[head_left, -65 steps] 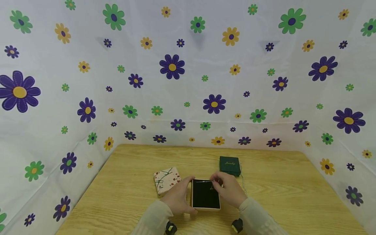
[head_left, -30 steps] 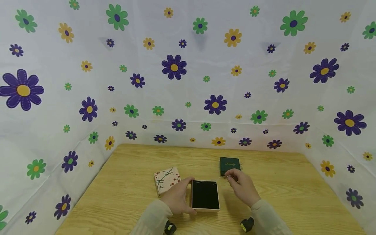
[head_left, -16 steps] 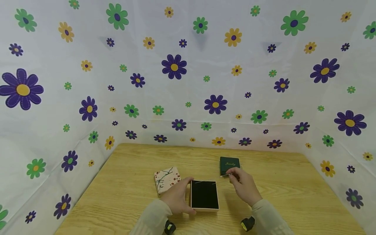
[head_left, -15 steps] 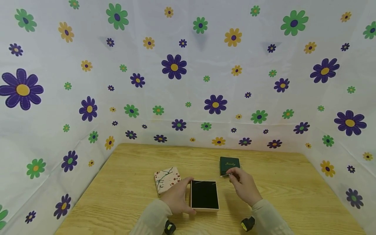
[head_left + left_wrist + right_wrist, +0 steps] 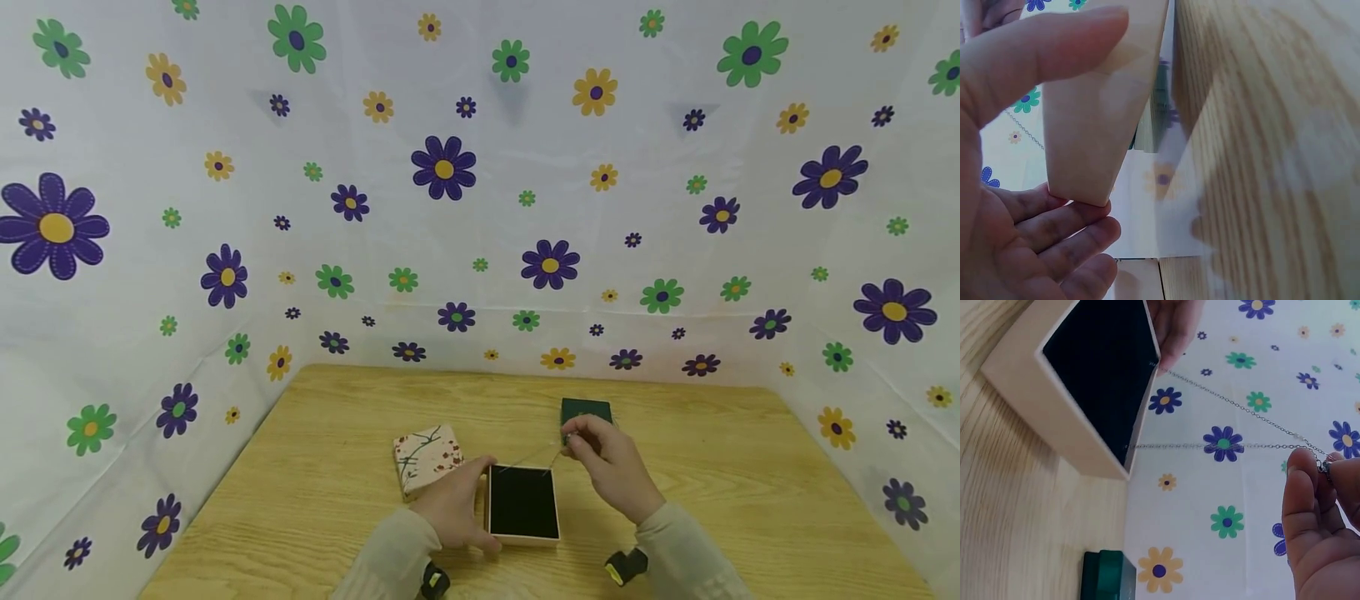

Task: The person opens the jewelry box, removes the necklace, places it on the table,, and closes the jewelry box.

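My left hand [image 5: 447, 507] grips an open jewelry box [image 5: 522, 540] by its left side, thumb at the near end and fingers at the far end. In the left wrist view its pale wall [image 5: 1082, 137] stands between thumb and fingertips. A black pad [image 5: 1104, 369] lines the box. Behind it on the right, my right hand [image 5: 617, 471] pinches a thin silver chain necklace [image 5: 1249, 411] between thumb and fingers. Two taut strands run from the pinch to the far corners of the pad, where the rest is hidden.
A floral-patterned box lid [image 5: 426, 458] lies on the wooden table [image 5: 322, 467] left of the box, partly behind my left hand. A dark green jewelry box [image 5: 583, 408] stands behind my right hand, partly covered by it. Flower-printed white sheets [image 5: 495, 225] enclose the table.
My right hand first drew the chain away to the right of the box, then rose slightly and came back left, lifting the strands. My left hand keeps its grip on the box.
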Demonstrator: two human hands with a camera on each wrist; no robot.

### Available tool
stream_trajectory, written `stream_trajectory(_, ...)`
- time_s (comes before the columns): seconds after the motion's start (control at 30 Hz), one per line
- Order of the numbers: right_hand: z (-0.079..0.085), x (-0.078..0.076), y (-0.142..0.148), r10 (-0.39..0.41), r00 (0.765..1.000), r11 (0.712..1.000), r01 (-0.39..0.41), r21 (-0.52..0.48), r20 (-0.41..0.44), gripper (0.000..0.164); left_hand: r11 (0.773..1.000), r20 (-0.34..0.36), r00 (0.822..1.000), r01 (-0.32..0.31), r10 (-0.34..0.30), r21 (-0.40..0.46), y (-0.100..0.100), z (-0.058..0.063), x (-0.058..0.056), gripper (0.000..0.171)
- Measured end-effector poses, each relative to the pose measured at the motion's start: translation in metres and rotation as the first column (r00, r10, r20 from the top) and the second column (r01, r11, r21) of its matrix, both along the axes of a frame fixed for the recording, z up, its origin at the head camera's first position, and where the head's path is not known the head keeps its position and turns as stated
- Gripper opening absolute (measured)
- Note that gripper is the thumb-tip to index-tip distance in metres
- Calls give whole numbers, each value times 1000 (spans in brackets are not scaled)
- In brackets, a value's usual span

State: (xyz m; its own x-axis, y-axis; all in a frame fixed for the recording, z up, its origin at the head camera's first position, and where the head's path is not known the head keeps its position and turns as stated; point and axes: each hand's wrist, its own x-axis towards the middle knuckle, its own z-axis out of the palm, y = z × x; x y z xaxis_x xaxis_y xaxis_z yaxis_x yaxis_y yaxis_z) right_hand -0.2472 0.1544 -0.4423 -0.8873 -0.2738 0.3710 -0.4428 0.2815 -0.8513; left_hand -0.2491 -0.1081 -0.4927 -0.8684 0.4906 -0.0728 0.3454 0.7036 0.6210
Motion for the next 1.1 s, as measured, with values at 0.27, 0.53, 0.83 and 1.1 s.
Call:
stream_trajectory(0.27, 13, 2, -7, 38, 998, 999, -38, 11, -53, 13, 1000, -21, 1000, -3, 3, 0, 1, -4, -1, 116)
stream_trajectory(0.53, 22, 4, -12, 75, 994, 996, -78, -36, -80, 13, 1000, -29, 999, 13, -14, -28, 1, -4, -2, 116)
stream_trajectory(0.83, 26, 8, -16, 86, 993, 994, -91, -57, -86, 12, 999, -37, 999, 23, -24, -24, 1, -2, -2, 117)
stream_trajectory(1.1, 26, 12, -18, 98, 990, 993, -104, -51, -97, 12, 1000, 2, 1000, 22, -22, 1, 1, -1, -1, 116)
